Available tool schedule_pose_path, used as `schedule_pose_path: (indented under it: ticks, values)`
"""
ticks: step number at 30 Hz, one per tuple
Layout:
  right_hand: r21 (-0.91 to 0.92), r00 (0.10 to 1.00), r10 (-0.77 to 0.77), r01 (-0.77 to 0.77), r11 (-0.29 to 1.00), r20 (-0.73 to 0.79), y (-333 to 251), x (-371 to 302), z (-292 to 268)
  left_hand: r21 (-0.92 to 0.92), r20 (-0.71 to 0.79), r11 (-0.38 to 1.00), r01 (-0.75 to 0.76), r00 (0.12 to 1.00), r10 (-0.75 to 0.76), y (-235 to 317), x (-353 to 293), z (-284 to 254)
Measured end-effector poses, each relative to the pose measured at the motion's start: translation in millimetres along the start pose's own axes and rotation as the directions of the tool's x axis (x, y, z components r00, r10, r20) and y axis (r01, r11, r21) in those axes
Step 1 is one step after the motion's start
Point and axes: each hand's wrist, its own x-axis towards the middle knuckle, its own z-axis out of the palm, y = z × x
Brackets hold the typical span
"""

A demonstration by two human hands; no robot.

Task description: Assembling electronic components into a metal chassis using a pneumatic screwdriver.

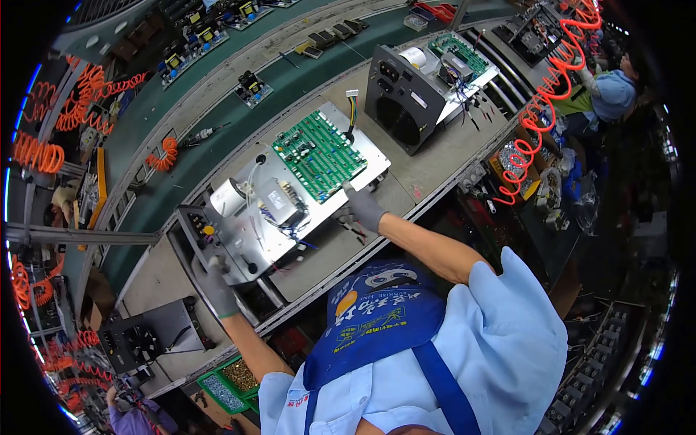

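Observation:
A metal chassis (pixel 272 243) lies on the workbench in front of me. On it are a green circuit board (pixel 319 154), a transformer (pixel 281 203), a white cylinder (pixel 228 197) and loose wires. A dark upright panel (pixel 194 235) closes its left end. My left hand (pixel 217 286), in a grey glove, is closed at the near end of that panel, slightly blurred. My right hand (pixel 365 209), also gloved, grips the near right edge of the chassis plate beside the board. Its lower fingers are partly hidden.
A similar chassis with a dark fan panel (pixel 402 101) stands to the right. Another dark unit (pixel 156 337) lies at the lower left. Beyond runs a green belt (pixel 217 98) with small boards. Orange coiled hoses (pixel 533 119) hang at both sides. Green bins (pixel 225 384) hold small fasteners.

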Motion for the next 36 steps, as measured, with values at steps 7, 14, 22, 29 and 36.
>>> schedule_pose_path:
  ticks: [7, 14, 22, 29, 36]
  values:
    - [0.245, 0.995, -0.010, -0.015, 0.969, 0.099, 24.9, -1.8, 25.3, -0.094, 0.066, 0.995, 0.042, 0.997, -0.036, -9.7, 52.2, -29.5]
    - [0.285, 0.959, -0.066, -0.015, 0.958, 0.274, 31.3, 8.7, -3.4, -0.049, 0.015, 0.996, 0.075, 0.997, -0.074, -6.0, 45.9, -18.1]
    - [0.218, 0.947, -0.047, -0.025, 0.976, 0.319, 18.9, 6.6, -18.5, -0.046, 0.023, 0.983, 0.180, 0.984, -0.179, -23.2, 51.7, -42.0]
    - [0.183, 0.951, -0.013, -0.046, 0.982, 0.310, 5.4, 14.1, -42.1, -0.031, 0.020, 0.980, 0.198, 0.980, -0.197, -20.8, 42.9, -10.6]
    - [0.166, 0.963, -0.088, 0.046, 0.985, 0.253, -43.0, 27.3, -122.6, -0.074, -0.028, 0.988, 0.137, 0.990, -0.140, -26.6, 15.9, 80.3]
